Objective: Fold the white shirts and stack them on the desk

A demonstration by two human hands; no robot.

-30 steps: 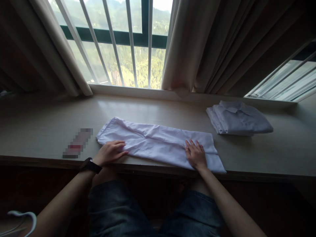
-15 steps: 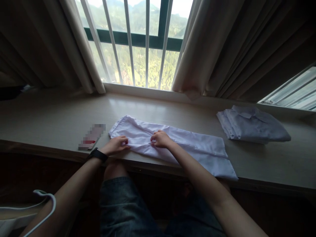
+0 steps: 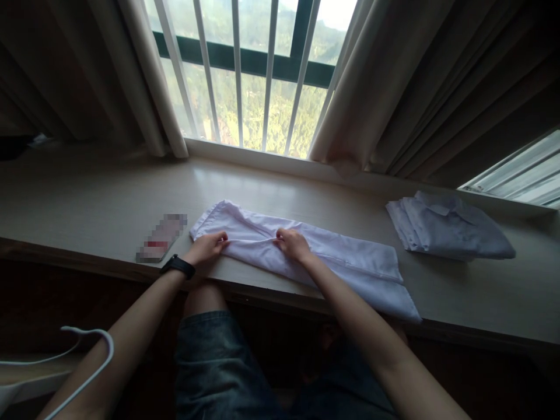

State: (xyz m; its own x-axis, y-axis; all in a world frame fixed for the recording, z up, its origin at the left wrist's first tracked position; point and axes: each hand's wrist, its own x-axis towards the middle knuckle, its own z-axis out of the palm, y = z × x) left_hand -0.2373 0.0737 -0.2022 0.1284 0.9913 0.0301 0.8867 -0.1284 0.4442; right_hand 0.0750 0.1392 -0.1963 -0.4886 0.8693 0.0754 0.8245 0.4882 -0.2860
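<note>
A white garment [image 3: 350, 265] lies folded into a long strip along the front of a pale wooden ledge [image 3: 87, 198]. My left hand [image 3: 205, 248] pinches its near edge close to the left end. My right hand [image 3: 292, 244] grips the same edge a little further right, near the strip's middle. The stretch of cloth between both hands is lifted slightly off the ledge. A black watch sits on my left wrist.
A stack of folded white shirts [image 3: 446, 227] rests at the right of the ledge. A small flat object [image 3: 161, 238] lies left of the garment. Curtains [image 3: 394, 81] and a barred window [image 3: 245, 76] stand behind. A white hanger [image 3: 83, 361] shows at the lower left.
My right hand moved from the garment's right end to its middle and closed on the edge. My left hand went from lying flat to pinching the cloth.
</note>
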